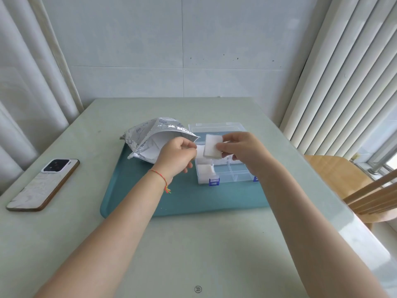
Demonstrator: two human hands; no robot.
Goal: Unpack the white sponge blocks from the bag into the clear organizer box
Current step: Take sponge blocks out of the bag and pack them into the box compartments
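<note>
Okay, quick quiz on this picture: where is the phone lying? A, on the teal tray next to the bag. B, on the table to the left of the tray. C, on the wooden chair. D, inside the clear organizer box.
B: the phone lies camera-side up on the bare table, left of the teal tray and clear of it, while the bag and the organizer box sit on the tray.

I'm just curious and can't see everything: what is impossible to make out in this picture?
- Head view: the bag interior, hidden by its foil flap and the left hand.
- Organizer box middle compartments, covered by the right hand and its sponge block.
- Bag print: too small.
</note>
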